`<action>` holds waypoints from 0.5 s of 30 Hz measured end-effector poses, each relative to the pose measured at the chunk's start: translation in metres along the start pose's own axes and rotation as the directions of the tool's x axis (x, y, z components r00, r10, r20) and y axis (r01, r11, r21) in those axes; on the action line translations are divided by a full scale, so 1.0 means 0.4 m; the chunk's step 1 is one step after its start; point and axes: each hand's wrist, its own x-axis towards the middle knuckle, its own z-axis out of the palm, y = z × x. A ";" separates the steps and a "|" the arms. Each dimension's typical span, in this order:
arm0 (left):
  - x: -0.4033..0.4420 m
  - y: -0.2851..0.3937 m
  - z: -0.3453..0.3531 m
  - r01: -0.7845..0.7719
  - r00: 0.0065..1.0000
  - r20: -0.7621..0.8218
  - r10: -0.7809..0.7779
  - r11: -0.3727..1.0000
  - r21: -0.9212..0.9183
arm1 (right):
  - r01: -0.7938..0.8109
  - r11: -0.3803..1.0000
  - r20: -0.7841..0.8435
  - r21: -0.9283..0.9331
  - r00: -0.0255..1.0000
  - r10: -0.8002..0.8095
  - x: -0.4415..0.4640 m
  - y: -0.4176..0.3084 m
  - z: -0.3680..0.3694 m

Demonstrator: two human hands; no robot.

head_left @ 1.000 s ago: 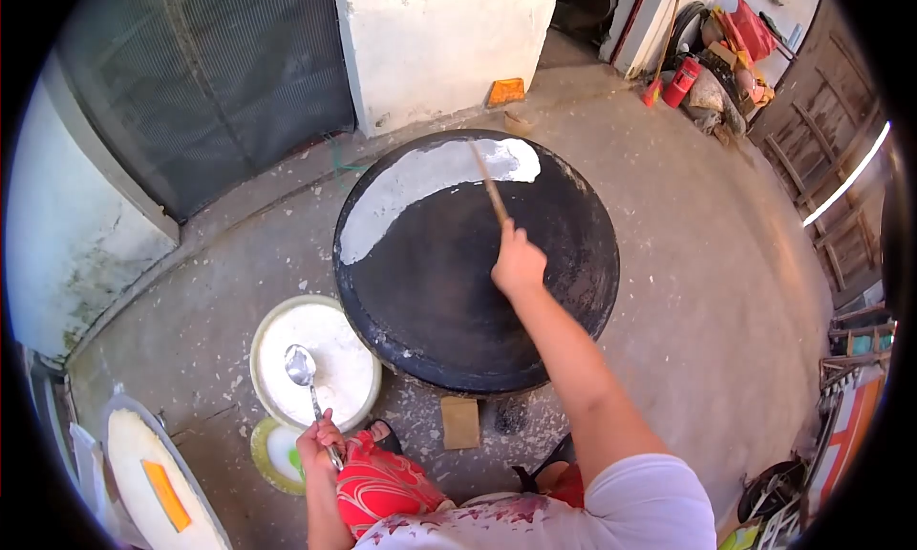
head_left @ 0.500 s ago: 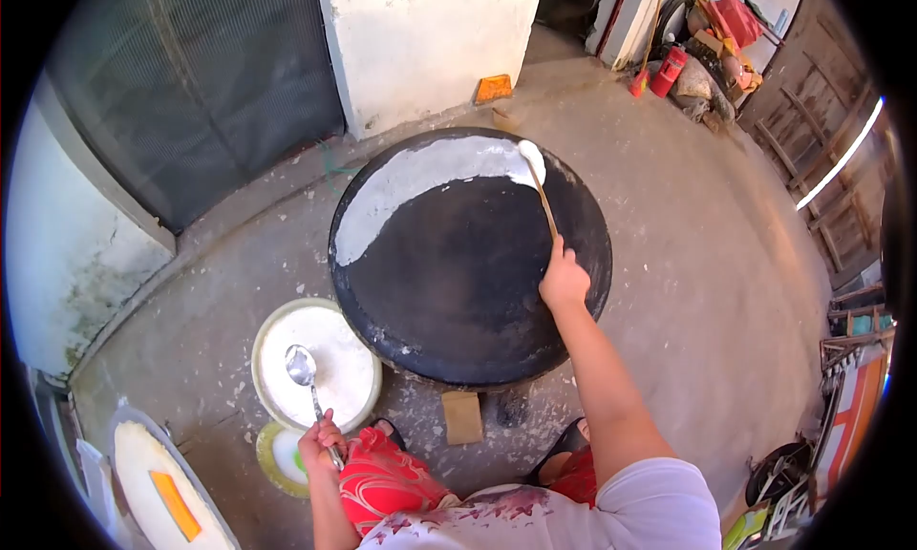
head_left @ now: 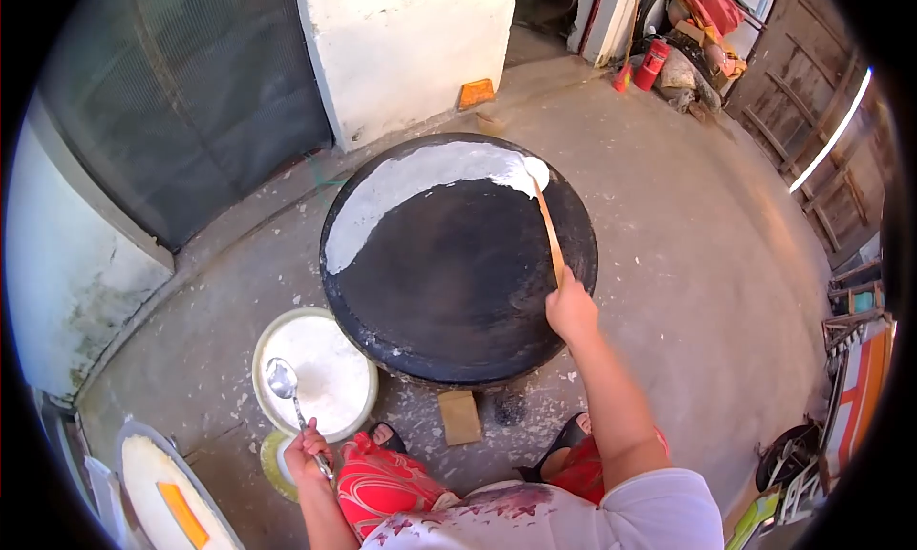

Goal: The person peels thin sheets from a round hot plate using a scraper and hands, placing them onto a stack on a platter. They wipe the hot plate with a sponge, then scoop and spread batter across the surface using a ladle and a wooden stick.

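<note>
Gripping a thin, pale brown wooden stick [head_left: 546, 230] by its near end, the right hand [head_left: 571, 307] is held over the right side of a large, round, black griddle [head_left: 430, 283], its fingers curled closely around the handle. The stick slants away to the far right part of the griddle, where its far end meets a bright, thick patch of white paste. From that patch, a curved band of thin white paste [head_left: 396, 185] runs along the far edge and down the left side; the middle and near parts of the surface are bare and black.

The left hand [head_left: 308, 450], low on the left beside the red patterned trousers [head_left: 390, 483], has its fingers folded around the handle of a shiny metal spoon [head_left: 283, 378]. The spoon's bowl is over a round, pale-rimmed basin [head_left: 257, 373] of white paste; whether it touches the paste, I cannot tell. The basin stands just left of the griddle's near edge, and a small yellow-green bowl [head_left: 269, 464] sits nearer, partly hidden. Farther left, a flat orange strip [head_left: 182, 515] lies on the white contents of a long grey tub [head_left: 196, 475].
</note>
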 end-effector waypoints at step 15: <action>-0.202 -0.292 0.202 -0.042 0.984 0.176 0.038 0.999 0.022 | -0.316 0.488 0.351 0.814 0.936 0.021 0.237 0.112 0.026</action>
